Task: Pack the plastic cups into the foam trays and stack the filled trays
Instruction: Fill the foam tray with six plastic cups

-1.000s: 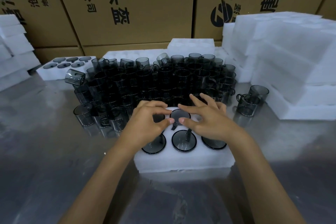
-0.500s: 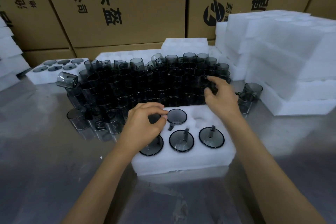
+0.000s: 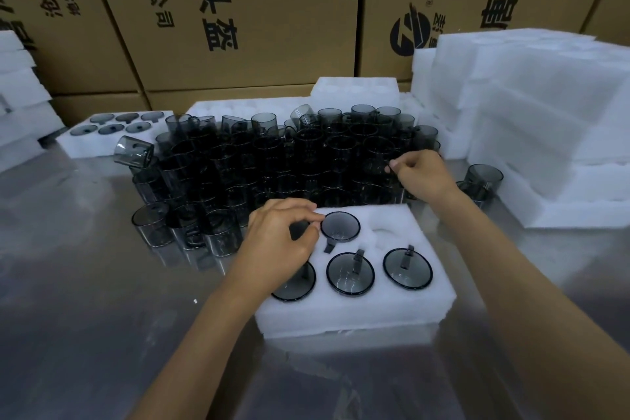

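Note:
A white foam tray (image 3: 354,314) lies on the steel table in front of me. Its front row holds three smoky grey plastic cups (image 3: 350,273), bottoms up. Another cup (image 3: 341,226) sits in the back middle pocket, and the back right pocket (image 3: 385,232) is empty. My left hand (image 3: 283,242) covers the back left pocket, its fingers curled round a dark cup there, thumb tip by the middle cup's rim. My right hand (image 3: 422,174) reaches behind the tray and pinches a cup at the right edge of the loose cup pile (image 3: 272,160).
A filled foam tray (image 3: 112,133) lies at the far left. Stacks of foam trays (image 3: 545,112) stand on the right, with two loose cups (image 3: 484,177) in front of them. More foam lies behind the pile. Cardboard boxes (image 3: 238,10) wall off the back.
My right hand has left the tray's back middle cup and moved back and right to the loose cups, where it now pinches one. My left hand has stayed over the back left pocket.

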`<state>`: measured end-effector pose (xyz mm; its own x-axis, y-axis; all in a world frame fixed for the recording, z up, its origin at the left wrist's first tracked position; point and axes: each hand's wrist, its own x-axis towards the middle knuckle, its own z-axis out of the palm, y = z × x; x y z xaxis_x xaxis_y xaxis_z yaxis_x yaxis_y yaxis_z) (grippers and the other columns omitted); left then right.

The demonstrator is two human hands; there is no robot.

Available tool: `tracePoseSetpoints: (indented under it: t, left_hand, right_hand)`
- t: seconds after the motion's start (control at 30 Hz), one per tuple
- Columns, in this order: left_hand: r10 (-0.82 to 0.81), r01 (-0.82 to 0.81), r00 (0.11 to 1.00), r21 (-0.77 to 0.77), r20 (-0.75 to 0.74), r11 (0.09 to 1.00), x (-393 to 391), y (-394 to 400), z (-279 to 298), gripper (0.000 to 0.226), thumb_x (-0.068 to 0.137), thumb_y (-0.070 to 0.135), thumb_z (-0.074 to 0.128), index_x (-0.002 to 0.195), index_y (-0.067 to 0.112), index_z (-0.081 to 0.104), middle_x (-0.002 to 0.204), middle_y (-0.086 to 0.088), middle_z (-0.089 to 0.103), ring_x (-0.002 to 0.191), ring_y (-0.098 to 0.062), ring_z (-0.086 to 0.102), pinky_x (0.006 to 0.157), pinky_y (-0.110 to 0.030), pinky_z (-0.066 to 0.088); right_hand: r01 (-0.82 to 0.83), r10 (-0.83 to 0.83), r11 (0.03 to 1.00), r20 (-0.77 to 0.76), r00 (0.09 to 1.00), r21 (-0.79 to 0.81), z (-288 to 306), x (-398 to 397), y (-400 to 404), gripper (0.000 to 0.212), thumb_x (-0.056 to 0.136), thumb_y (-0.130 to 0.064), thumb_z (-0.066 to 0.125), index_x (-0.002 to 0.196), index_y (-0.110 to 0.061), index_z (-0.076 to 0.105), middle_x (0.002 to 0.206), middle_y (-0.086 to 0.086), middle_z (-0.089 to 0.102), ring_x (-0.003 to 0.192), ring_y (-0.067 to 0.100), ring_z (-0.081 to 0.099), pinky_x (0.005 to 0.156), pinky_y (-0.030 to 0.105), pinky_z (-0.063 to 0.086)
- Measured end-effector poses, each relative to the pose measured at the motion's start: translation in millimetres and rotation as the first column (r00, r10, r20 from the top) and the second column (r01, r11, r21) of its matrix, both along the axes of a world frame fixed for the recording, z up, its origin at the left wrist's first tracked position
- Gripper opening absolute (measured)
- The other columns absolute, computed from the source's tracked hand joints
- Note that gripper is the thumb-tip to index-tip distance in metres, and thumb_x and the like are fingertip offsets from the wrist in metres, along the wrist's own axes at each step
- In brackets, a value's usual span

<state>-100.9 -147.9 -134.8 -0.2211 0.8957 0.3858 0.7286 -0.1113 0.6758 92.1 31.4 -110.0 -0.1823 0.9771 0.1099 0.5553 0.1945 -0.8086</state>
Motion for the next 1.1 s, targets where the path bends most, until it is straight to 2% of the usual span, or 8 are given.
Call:
tracePoseSetpoints:
  t: [0.17, 0.33, 0.43, 0.53, 0.7, 0.83, 0.97, 1.1]
  left_hand:
    - [0.001, -0.001, 1.0, -0.022, -0.015, 1.0, 0, -1, 2, 0.017, 0.092, 0.019, 0.066, 0.102, 0.026, 0.077, 0.117, 0.019, 0.064, 0.119, -0.003, 0.048, 0.113, -0.043, 0.032]
    - [0.034, -0.035, 0.999, 0.138, 0.015, 0.99, 3, -3, 8, 0.027, 0.094, 0.02, 0.064, 0.119, 0.027, 0.07, 0.117, 0.023, 0.062, 0.115, 0.004, 0.054, 0.104, -0.024, 0.043]
    - [0.014, -0.052, 0.98, 0.193, 0.198, 0.98, 7, -5, 15, 0.058, 0.093, 0.026, 0.066, 0.145, 0.037, 0.045, 0.135, 0.022, 0.056, 0.12, 0.008, 0.053, 0.093, -0.007, 0.044]
    - [-0.072, 0.02, 0.965, 0.204, 0.252, 0.979, 11, -8, 19, 0.071, 0.091, 0.026, 0.069, 0.151, 0.041, 0.033, 0.143, 0.025, 0.05, 0.129, 0.008, 0.048, 0.105, -0.017, 0.043]
    - [-0.069, 0.009, 0.977, 0.284, 0.2, 0.959, 14, -12, 21, 0.064, 0.087, 0.014, 0.074, 0.142, 0.034, 0.048, 0.134, 0.025, 0.056, 0.127, 0.005, 0.051, 0.104, -0.014, 0.041]
    - [-0.064, 0.012, 0.984, 0.296, 0.166, 0.955, 16, -14, 22, 0.064, 0.088, 0.008, 0.072, 0.141, 0.033, 0.049, 0.135, 0.018, 0.058, 0.129, 0.004, 0.049, 0.104, -0.011, 0.039]
    - [-0.148, 0.117, 0.983, 0.262, 0.106, 0.958, 15, -15, 26, 0.066, 0.09, 0.006, 0.069, 0.144, 0.038, 0.046, 0.141, 0.024, 0.052, 0.133, 0.004, 0.045, 0.11, -0.019, 0.039]
    - [-0.28, 0.25, 0.945, 0.177, 0.171, 0.952, 23, -14, 28, 0.067, 0.091, 0.006, 0.069, 0.143, 0.038, 0.043, 0.135, 0.028, 0.056, 0.128, 0.005, 0.05, 0.105, -0.015, 0.041]
  right_hand:
    - [-0.019, 0.008, 0.996, -0.135, 0.991, -0.084, 10, 2, -14, 0.024, 0.103, -0.016, 0.051, 0.092, -0.012, 0.073, 0.1, -0.005, 0.062, 0.099, 0.006, 0.053, 0.092, 0.02, 0.035]
    - [-0.121, 0.109, 0.993, -0.323, 0.94, -0.015, 28, 2, -61, 0.029, 0.099, -0.014, 0.056, 0.078, -0.025, 0.072, 0.092, -0.009, 0.071, 0.09, 0.001, 0.06, 0.076, 0.013, 0.042]
    - [-0.301, 0.303, 0.952, -0.312, 0.9, 0.055, 30, -8, -96, 0.022, 0.097, -0.016, 0.064, 0.08, -0.025, 0.075, 0.105, 0.003, 0.07, 0.092, 0.015, 0.064, 0.081, 0.02, 0.05]
    - [-0.436, 0.456, 0.89, -0.245, 0.856, 0.134, 27, -16, -120, 0.015, 0.093, -0.013, 0.068, 0.082, -0.02, 0.076, 0.103, 0.003, 0.065, 0.095, 0.019, 0.061, 0.078, 0.014, 0.047]
    - [-0.45, 0.476, 0.879, -0.247, 0.844, 0.156, 27, -9, -122, 0.004, 0.086, -0.011, 0.077, 0.084, -0.013, 0.078, 0.095, -0.003, 0.066, 0.084, 0.009, 0.06, 0.077, 0.016, 0.044]
    - [-0.376, 0.433, 0.897, -0.285, 0.855, 0.233, 26, -3, -118, 0.02, 0.081, -0.009, 0.081, 0.09, -0.021, 0.068, 0.09, -0.014, 0.066, 0.081, 0.013, 0.062, 0.069, 0.024, 0.046]
    - [-0.448, 0.527, 0.839, -0.252, 0.812, 0.31, 20, 6, -115, 0.057, 0.088, 0.004, 0.066, 0.131, -0.032, 0.059, 0.119, -0.019, 0.06, 0.107, 0.013, 0.06, 0.087, 0.026, 0.052]
    - [-0.483, 0.556, 0.797, -0.129, 0.821, 0.363, 13, 13, -114, 0.07, 0.084, -0.007, 0.076, 0.14, -0.04, 0.051, 0.128, -0.021, 0.055, 0.117, 0.011, 0.055, 0.089, 0.021, 0.047]
